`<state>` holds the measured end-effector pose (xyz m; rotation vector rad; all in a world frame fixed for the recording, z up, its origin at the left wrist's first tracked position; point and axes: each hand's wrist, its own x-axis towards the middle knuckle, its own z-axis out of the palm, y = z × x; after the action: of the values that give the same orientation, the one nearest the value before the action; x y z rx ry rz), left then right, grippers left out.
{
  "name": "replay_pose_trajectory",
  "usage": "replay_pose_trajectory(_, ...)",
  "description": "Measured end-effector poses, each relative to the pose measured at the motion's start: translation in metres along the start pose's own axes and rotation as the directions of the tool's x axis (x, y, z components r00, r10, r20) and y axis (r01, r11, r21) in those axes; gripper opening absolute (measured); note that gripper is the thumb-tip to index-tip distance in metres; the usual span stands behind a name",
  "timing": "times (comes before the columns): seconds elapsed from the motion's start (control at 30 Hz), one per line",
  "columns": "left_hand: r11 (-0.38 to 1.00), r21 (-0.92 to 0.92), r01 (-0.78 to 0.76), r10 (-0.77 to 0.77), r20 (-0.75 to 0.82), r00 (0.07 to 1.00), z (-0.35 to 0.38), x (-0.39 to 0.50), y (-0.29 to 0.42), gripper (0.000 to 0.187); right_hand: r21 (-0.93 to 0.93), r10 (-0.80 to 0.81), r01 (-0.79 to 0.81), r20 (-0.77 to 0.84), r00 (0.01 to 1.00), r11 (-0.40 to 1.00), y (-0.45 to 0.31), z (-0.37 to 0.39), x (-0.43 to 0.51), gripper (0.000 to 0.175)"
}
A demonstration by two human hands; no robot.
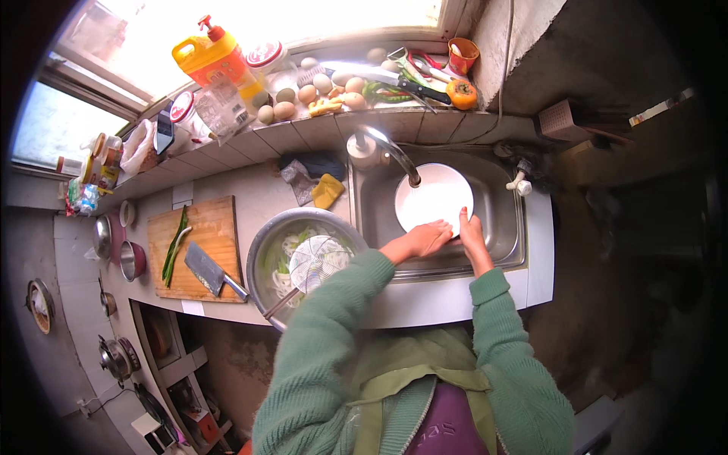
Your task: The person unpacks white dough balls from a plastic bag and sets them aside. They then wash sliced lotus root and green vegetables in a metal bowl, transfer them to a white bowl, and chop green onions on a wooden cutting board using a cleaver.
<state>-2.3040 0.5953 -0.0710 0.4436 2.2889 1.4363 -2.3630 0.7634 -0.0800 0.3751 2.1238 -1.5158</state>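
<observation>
A round white dish [435, 193] is over the stainless steel sink [369, 210], under the mouth of the curved faucet [395, 152]. My right hand [472, 236] grips the dish's near right rim, thumb on the inner side. With fingers stretched out, my left hand [424, 239] lies against the dish's near edge; whether it grips is unclear. Left of the sink stands a large metal basin [259, 250] with pale strips and green pieces inside. A wire skimmer [319, 261] rests over it, partly behind my left sleeve.
A cutting board [219, 227] holds a cleaver [207, 270] and green onion [173, 250]. A yellow cloth [327, 191] lies behind the basin. On the window ledge are eggs, a black-handled knife [424, 91], a persimmon [461, 94], peppers and a yellow pump jug [216, 62].
</observation>
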Motion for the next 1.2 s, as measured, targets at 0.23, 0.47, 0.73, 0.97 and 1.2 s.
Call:
replay_pose_trajectory(0.23, 0.574, 0.778, 0.256, 0.005, -0.316, 0.949, -0.036, -0.073, -0.003, 0.040, 0.133, 0.029, -0.049, 0.151, 0.988, 0.990, 0.006, 0.010, -0.017, 0.059)
replay_pose_trajectory(0.47, 0.818, 0.237, 0.524, -0.184, -0.755, 0.629, 0.046, -0.194, 0.092, 0.081, 0.244, 0.104, -0.161, 0.232, 0.967, 0.956, 0.010, 0.035, 0.020, 0.047)
replay_pose_trajectory(0.73, 0.570, 0.213, 0.794, -0.274, -0.861, 0.428, 0.111, -0.238, 0.034, 0.073, 0.355, 0.124, -0.263, 0.370, 0.921, 0.897, 0.042, 0.072, 0.010, 0.042)
replay_pose_trajectory(0.97, 0.591, 0.425, 0.686, -0.098, -0.806, 0.583, 0.083, -0.254, 0.021, 0.063, 0.427, 0.088, -0.236, 0.338, 0.937, 0.873, 0.045, 0.080, 0.039, 0.041)
replay_pose_trajectory(1.2, 0.594, 0.465, 0.656, -0.064, -0.786, 0.615, 0.048, -0.265, 0.000, 0.068, 0.313, 0.130, -0.232, 0.315, 0.940, 0.921, 0.056, 0.055, 0.005, 0.043)
